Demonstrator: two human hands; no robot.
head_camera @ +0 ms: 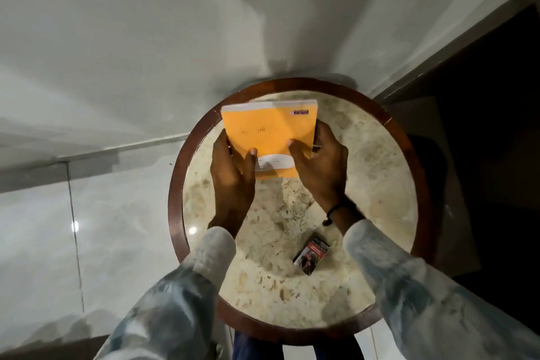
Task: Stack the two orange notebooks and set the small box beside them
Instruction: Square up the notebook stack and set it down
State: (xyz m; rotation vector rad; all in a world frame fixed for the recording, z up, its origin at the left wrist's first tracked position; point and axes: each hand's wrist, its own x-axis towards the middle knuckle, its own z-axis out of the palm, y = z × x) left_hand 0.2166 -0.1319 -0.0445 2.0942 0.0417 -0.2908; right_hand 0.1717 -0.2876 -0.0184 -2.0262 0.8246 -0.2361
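Note:
An orange notebook (pixel 270 133) with a white label sits at the far side of the round table (pixel 420 172). White page edges of a second book show under its far edge, so the two seem stacked. My left hand (pixel 232 175) grips the notebook's left side, thumb on the cover. My right hand (pixel 318 166) grips its right side, thumb on the cover too. A small dark box (pixel 312 255) with a picture on it lies flat near the table's front, between my forearms and apart from the notebooks.
The table has a marbled beige top and a dark wooden rim. It stands against a pale wall, with glossy floor tiles (pixel 87 242) to the left and a dark area (pixel 496 126) to the right.

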